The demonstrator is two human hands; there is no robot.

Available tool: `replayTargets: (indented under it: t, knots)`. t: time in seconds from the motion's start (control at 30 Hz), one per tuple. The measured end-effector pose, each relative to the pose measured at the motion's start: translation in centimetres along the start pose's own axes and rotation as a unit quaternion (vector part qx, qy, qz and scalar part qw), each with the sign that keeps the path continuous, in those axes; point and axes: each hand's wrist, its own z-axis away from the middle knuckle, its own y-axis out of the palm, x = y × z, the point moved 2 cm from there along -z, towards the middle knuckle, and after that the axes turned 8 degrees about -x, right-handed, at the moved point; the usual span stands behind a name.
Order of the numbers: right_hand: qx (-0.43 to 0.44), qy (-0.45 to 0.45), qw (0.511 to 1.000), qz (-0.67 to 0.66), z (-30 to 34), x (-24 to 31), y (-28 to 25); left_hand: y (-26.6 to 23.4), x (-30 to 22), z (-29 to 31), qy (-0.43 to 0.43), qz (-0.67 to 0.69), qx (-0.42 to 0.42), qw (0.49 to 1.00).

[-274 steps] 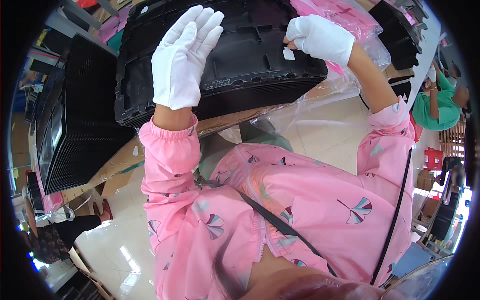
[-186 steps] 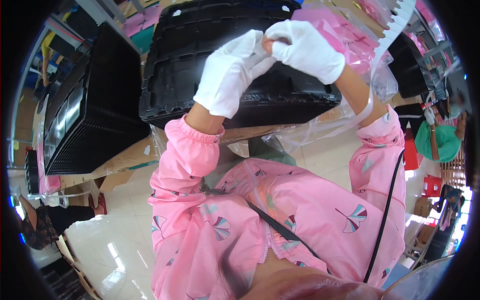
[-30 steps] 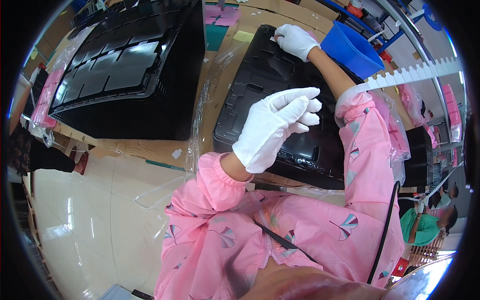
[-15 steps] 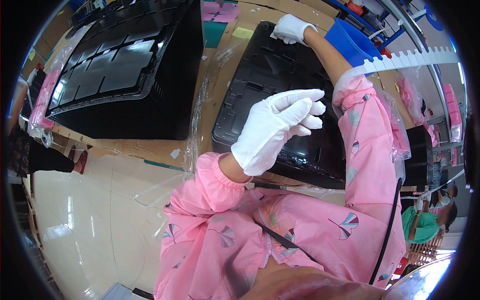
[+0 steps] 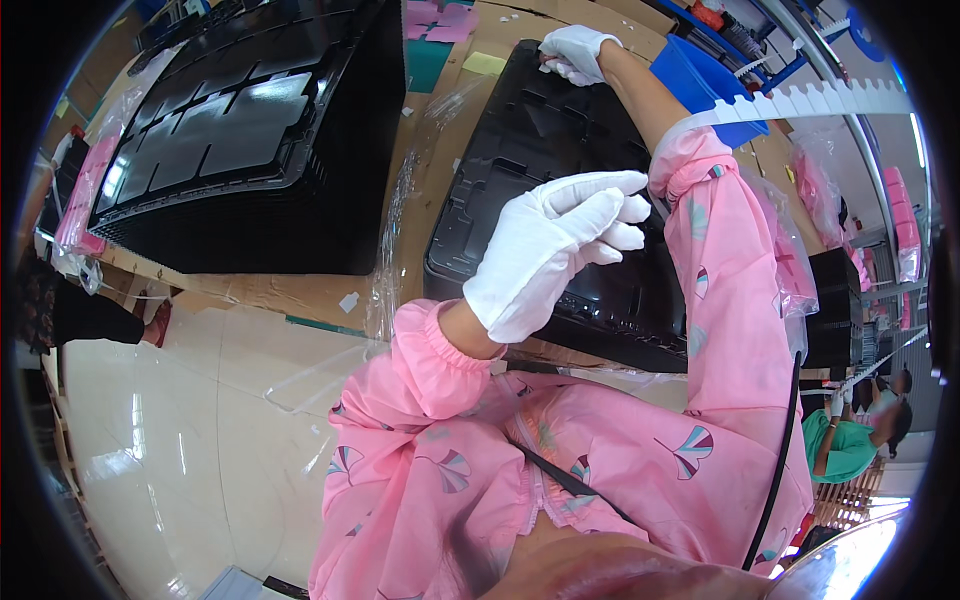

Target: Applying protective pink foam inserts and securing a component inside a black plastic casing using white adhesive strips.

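Observation:
A black plastic crate or lid (image 5: 500, 190) with a moulded, glossy surface lies in front of me on the cardboard-covered table. My left hand (image 5: 560, 250), in a white glove, hovers over its near part. The fingers are half curled with the thumb close against them, and whatever they may hold is hidden. At the far edge rests my right hand (image 5: 580, 52), also white-gloved, its fingers bent down against the rim. What lies under those fingertips is too small to tell. A white toothed strip (image 5: 800, 102) crosses over my right forearm near the cuff.
On the left stands a tall stack of black crates (image 5: 250, 130). A blue bin (image 5: 700, 85) sits at the back right. Clear plastic film (image 5: 395, 220) lies between the stack and the black piece. A person in green (image 5: 845, 450) is at far right; another person's leg (image 5: 95, 315) shows at left.
My right hand has lifted slightly, its fingers curling more at the far rim, and the right forearm has shifted a little left. My left hand has hardly moved.

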Motion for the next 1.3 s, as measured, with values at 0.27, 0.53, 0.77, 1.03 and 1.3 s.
replayTargets:
  t: [0.27, 0.53, 0.77, 1.03, 1.3]
  knots:
    - [0.017, 0.050, 0.994, -0.092, -1.8, -1.0, -0.2, 0.0, -0.1, 0.2, 0.005, 0.001, 0.000, 1.000]
    - [-0.013, 0.019, 0.999, -0.046, -0.7, -0.6, 0.1, 0.0, -0.4, 0.5, -0.002, -0.002, -0.001, 1.000]
    - [-0.029, -0.105, 0.994, -0.027, 1.4, -0.8, -0.7, -0.1, -0.4, 0.7, -0.010, -0.010, 0.012, 1.000]
    - [-0.032, -0.330, 0.930, 0.156, 2.3, -1.9, -1.3, 0.0, -0.6, 0.8, -0.022, -0.021, 0.021, 0.999]
    - [-0.095, -0.395, 0.888, 0.216, 1.9, -2.1, -0.5, 0.2, -0.9, 0.9, -0.031, -0.037, 0.014, 0.999]
